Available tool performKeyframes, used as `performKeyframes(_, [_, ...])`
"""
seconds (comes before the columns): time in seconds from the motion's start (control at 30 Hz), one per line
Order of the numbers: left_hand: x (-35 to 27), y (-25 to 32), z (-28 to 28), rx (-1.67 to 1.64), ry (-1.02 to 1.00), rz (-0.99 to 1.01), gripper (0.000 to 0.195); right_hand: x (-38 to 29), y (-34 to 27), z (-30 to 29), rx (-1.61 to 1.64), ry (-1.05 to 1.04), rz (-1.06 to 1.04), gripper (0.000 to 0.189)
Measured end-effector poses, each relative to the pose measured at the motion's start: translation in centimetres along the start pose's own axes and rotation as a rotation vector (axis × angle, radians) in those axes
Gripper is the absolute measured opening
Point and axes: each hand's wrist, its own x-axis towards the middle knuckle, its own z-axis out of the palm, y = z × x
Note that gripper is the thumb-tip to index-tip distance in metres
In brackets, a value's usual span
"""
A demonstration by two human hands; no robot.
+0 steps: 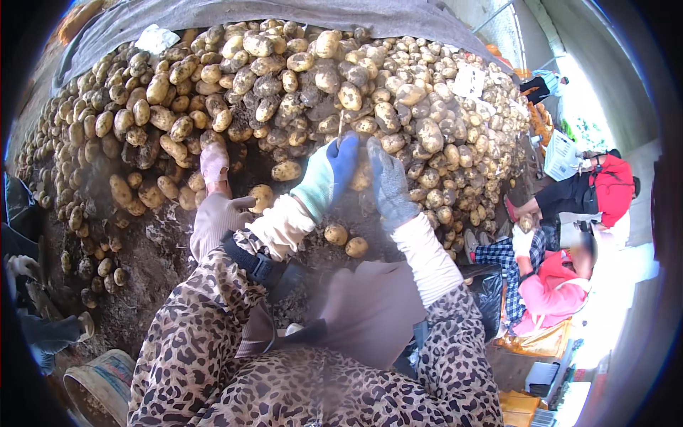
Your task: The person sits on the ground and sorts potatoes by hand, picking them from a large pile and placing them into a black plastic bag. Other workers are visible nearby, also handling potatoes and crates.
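My left hand, in a blue glove with a turquoise cuff, is closed around a slim pointed tool, perhaps a small knife. Its tip points up toward the potato pile; the fingers hide the rest. Beside it, my right hand wears a grey glove, fingers pointing up and close together. A blurred potato shows between the two gloves; whether either hand touches it is unclear. Two loose potatoes lie on the soil below my hands. Another potato rests left of my left wrist.
Grey cloth borders the pile's far side. At right, a seated co-worker holds a potato; another person in red is near a white crate. A bucket stands lower left, near another person's leg.
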Motion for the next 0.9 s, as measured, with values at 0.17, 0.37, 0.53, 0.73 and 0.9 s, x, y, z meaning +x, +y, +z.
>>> performKeyframes(0.17, [-0.4, -0.2, -0.8, 0.476, 0.108, 0.184, 0.04, -0.3, 0.5, 1.2, -0.486, 0.197, -0.06, 0.056])
performKeyframes(0.37, [-0.6, 1.1, -2.5, -0.128, -0.234, -0.006, 0.047, -1.0, -1.8, 0.5, -0.164, 0.128, 0.009, 0.036])
performKeyframes(0.53, [0.0, 1.2, -3.1, -0.69, -0.52, -0.597, 0.052, -0.8, -2.3, 0.5, -0.119, 0.13, -0.15, 0.026])
performKeyframes(0.73, [0.2, 0.4, -2.9, -1.003, -0.928, -0.606, 0.059, 0.2, -2.7, -4.1, -0.484, 0.201, -0.278, 0.036])
performKeyframes(0.9, [0.9, 0.5, -2.0, -0.877, -0.704, -0.568, 0.053, -0.7, -3.0, -5.7, 0.286, -0.129, -0.118, 0.064])
